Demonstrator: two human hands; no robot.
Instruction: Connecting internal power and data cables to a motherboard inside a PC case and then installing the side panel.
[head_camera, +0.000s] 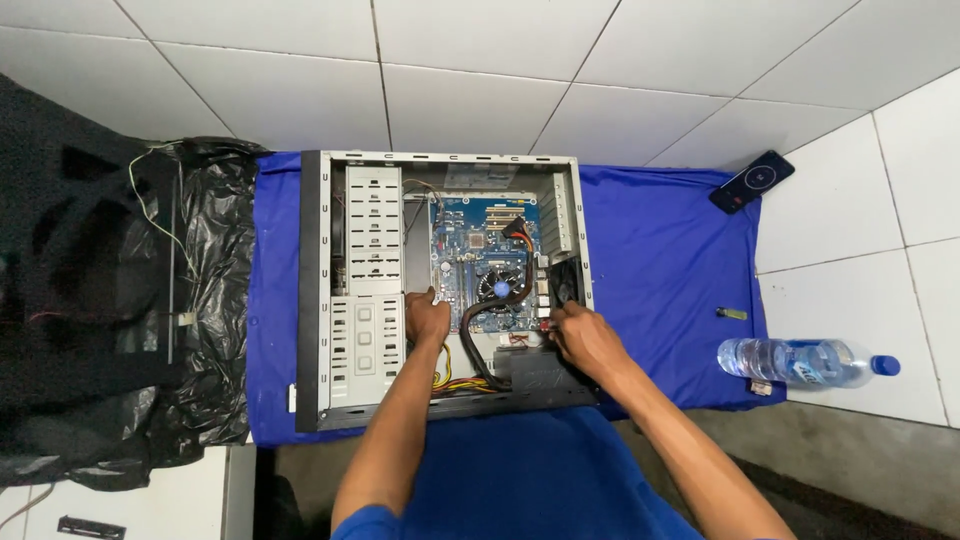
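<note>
Open computer case lies flat on a blue cloth on the tiled floor, motherboard showing. Left hand presses fingers-curled on the board's 7 o'clock edge — grip unclear. Right hand sits by the rear fan at 4 o'clock — can't tell if it's pinching anything. Water bottle lies off at 3 o'clock.

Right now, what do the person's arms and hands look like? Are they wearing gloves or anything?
No gloves. The left hand and right hand are both bare, and I can't make out any rings, watch or bracelet. The forearms are bare too. The only clothing near the arms is a short blue sleeve at the top of the left arm; the right arm runs out of the picture before any sleeve shows.
</note>
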